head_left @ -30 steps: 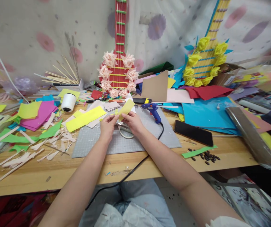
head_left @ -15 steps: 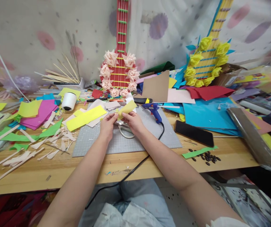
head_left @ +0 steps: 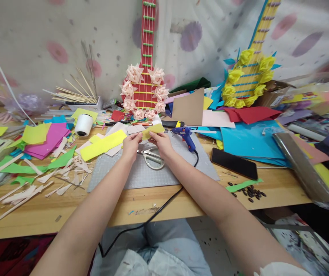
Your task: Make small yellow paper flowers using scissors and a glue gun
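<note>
A small piece of yellow paper (head_left: 153,131) is stretched between my two hands, above the grey cutting mat (head_left: 118,177). My left hand (head_left: 131,147) pinches its left end, and my right hand (head_left: 161,143) pinches it from the right. Just below the hands, a pair of scissors (head_left: 153,160) with pale handles lies on the mat; the left hand partly covers the blades. Left of my left hand rests a longer yellow paper strip (head_left: 103,145) on pale scraps. A blue glue gun (head_left: 185,137) lies right of my right hand, its black cord running under my right forearm.
A red paper guitar (head_left: 143,92) with pink flowers and a yellow one (head_left: 243,82) stand at the back. Paper scraps (head_left: 66,168) cover the left side. On the right lie a black phone (head_left: 234,163), dark beads (head_left: 252,192) and blue sheets (head_left: 253,143).
The yellow paper piece has turned from a slant to nearly level and sits lower between my hands. More of the scissors now shows below them. The view has shifted slightly.
</note>
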Demonstrator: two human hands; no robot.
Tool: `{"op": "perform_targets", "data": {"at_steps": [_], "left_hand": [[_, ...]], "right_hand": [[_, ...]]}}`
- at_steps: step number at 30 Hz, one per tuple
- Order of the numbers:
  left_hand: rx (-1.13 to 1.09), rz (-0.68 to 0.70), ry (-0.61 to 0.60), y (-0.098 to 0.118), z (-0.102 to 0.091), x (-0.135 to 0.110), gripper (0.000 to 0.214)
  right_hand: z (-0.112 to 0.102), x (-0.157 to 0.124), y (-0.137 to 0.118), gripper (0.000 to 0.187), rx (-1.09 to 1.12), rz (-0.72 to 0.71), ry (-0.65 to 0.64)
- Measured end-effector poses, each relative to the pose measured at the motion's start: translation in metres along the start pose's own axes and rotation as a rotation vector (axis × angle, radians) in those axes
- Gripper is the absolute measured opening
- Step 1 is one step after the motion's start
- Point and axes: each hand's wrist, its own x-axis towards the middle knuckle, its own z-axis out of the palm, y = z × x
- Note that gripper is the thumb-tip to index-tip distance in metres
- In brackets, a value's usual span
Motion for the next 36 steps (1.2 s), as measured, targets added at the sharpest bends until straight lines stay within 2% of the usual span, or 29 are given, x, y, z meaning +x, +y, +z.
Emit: {"op": "perform_targets", "data": {"at_steps": [4,9,15,22,26,29,33,36], "left_hand": [[0.067,-0.015,0.06,-0.005,0.005,0.014,0.018],[0.083,-0.043,0.102,-0.005,0.007,0.015,0.019],[0.051,-0.057,0.048,-0.003,0.003,0.013,0.024],[-0.067,-0.05,-0.013,-0.003,-0.003,0.003,0.029],[-0.199,-0.03,-0.012,0.0,-0.004,-0.004,0.029],[-0.271,-0.027,0.009,0.001,-0.004,-0.005,0.03],[-0.341,-0.025,0.029,0.0,-0.003,-0.004,0.031],[-0.365,-0.014,0.031,-0.001,-0.002,-0.004,0.03]], "right_hand": [[0.001,0.016,-0.002,0.01,-0.026,0.038,-0.005],[-0.001,0.022,0.003,0.013,-0.007,0.046,0.015],[-0.004,0.018,0.006,0.014,0.01,0.07,0.011],[-0.003,0.013,0.008,0.025,-0.047,0.003,-0.049],[-0.002,0.009,0.008,0.042,-0.118,-0.07,-0.181],[0.001,0.005,0.012,0.057,-0.223,-0.064,-0.285],[0.008,0.006,0.021,0.057,-0.378,-0.149,-0.201],[0.013,0.01,0.027,0.05,-0.372,-0.212,-0.156]]}}
